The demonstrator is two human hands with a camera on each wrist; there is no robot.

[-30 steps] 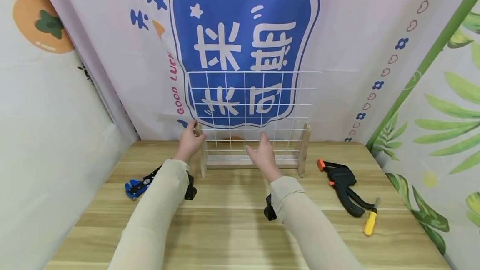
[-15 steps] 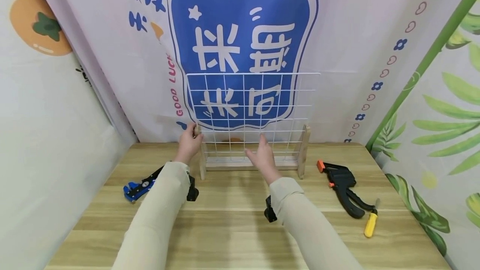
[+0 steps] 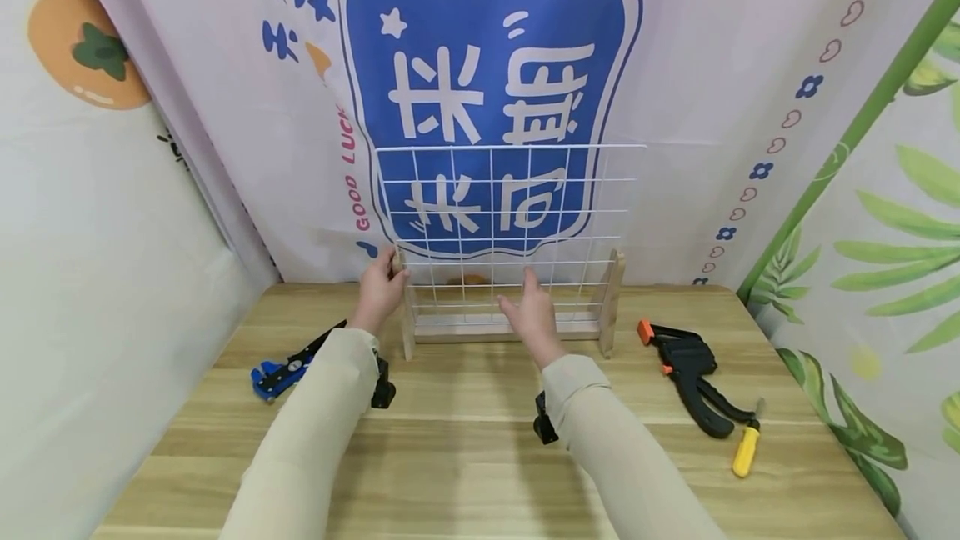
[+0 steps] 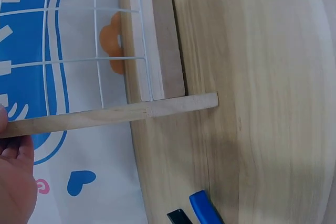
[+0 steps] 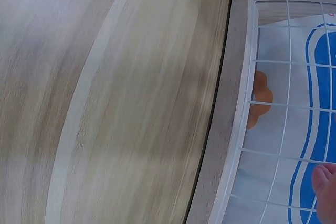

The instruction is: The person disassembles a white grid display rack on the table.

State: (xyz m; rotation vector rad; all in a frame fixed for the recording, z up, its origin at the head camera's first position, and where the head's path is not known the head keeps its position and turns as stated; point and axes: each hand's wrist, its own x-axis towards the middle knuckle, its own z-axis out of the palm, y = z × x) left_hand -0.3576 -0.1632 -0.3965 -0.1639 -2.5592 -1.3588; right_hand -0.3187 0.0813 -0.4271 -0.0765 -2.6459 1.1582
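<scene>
At twelve o'clock on the table (image 3: 465,465), near its far edge, I have a white wire grid (image 3: 492,238) standing up between the left upright (image 3: 408,323) and the right upright (image 3: 612,302), its lower edge along the wooden crossbar (image 3: 450,330). My left hand (image 3: 381,292), at eleven o'clock, pinches the left upright near its top, thumb on one face and fingers on the other. My right hand (image 3: 535,317) is just past twelve, at the lower half of the grid, thumb and forefinger spread apart; whether any fingers grip a wire I cannot tell, as the right wrist view cuts them off.

I judge the grid light and fairly stiff, though a push mid-mesh could flex it, and its smooth wire may slide in my fingers. The wood should feel firm and less slippery — I'd trust the two uprights for a hold and only steady the grid by its thicker outer wire. Standing tall on so narrow a base, it could tip.

The black clamp (image 3: 686,365) lies well apart, between two and three o'clock.
</scene>
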